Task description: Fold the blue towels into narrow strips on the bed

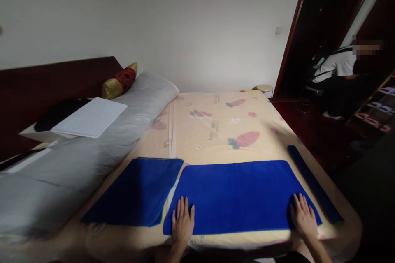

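A blue towel [237, 195] lies spread flat on the bed [222, 131], near its front edge. The left hand [182, 222] rests palm down, fingers stretched flat, on the towel's corner at 7 o'clock. The right hand [304, 215] lies the same way on the corner at 5 o'clock. Neither hand grips anything. Just beside the towel at 9 o'clock sits a folded blue towel [135, 193]; at 3 o'clock lies a narrow blue strip [313, 183].
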`<state>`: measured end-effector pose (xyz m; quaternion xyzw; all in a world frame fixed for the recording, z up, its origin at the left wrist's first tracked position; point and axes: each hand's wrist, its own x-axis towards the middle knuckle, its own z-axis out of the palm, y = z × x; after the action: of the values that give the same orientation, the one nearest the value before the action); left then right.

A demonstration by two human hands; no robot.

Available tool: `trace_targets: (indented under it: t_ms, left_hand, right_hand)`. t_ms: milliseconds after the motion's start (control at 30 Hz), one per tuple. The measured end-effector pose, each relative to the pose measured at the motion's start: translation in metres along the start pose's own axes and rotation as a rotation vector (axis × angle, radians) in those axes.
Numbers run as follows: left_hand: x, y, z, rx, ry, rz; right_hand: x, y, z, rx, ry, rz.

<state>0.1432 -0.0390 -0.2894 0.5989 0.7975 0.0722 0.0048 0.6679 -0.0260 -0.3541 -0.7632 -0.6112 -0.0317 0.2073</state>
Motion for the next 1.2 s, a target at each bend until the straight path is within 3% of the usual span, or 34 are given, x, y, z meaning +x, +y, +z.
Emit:
trace_targets:
  t_ms: [100,200,300,333,400,567,633,700,733,833,967,1067,1133,1200]
  left_hand:
    - [0.001,0.061,0.006,-0.088,0.024,0.207]
    - [-0.004,0.134,0.022,-0.159,0.025,0.411]
    - [-0.009,0.170,0.039,-0.141,0.059,0.569]
    - [-0.008,0.169,0.042,-0.125,0.065,0.594]
    - [-0.003,0.146,0.043,-0.085,0.069,0.565]
    - [0.016,0.017,0.029,0.050,0.138,0.121]
    - [0.018,-0.027,0.023,0.076,0.175,0.053]
    - [0.018,-0.049,0.019,0.084,0.199,0.082]
    - [0.018,-0.050,0.017,0.083,0.210,0.102]
    - [0.024,-0.014,0.015,0.056,0.220,0.165]
    - [0.046,0.083,0.020,-0.037,0.142,0.388]
    - [0.063,0.148,0.029,-0.097,0.086,0.541]
    - [0.072,0.174,0.036,-0.120,0.048,0.601]
    - [0.083,0.180,0.041,-0.124,0.006,0.637]
  right_hand:
    - [0.002,-0.078,0.006,0.087,0.006,-0.128]
    - [-0.002,-0.170,0.014,0.203,-0.224,-0.428]
    - [-0.005,-0.215,0.021,0.249,-0.373,-0.588]
    - [-0.004,-0.213,0.023,0.243,-0.383,-0.592]
    - [0.002,-0.184,0.024,0.196,-0.341,-0.519]
    - [0.017,-0.031,0.015,-0.002,-0.101,-0.166]
    - [0.016,0.016,0.011,-0.032,-0.097,-0.105]
    - [0.012,0.034,0.009,-0.036,-0.080,-0.096]
    - [0.011,0.030,0.009,-0.034,-0.054,-0.100]
    - [0.014,-0.026,0.014,-0.006,-0.007,-0.181]
    - [0.034,-0.143,0.028,0.122,-0.194,-0.443]
    - [0.056,-0.212,0.043,0.202,-0.318,-0.564]
    - [0.071,-0.237,0.052,0.214,-0.353,-0.593]
    - [0.087,-0.240,0.058,0.210,-0.366,-0.605]
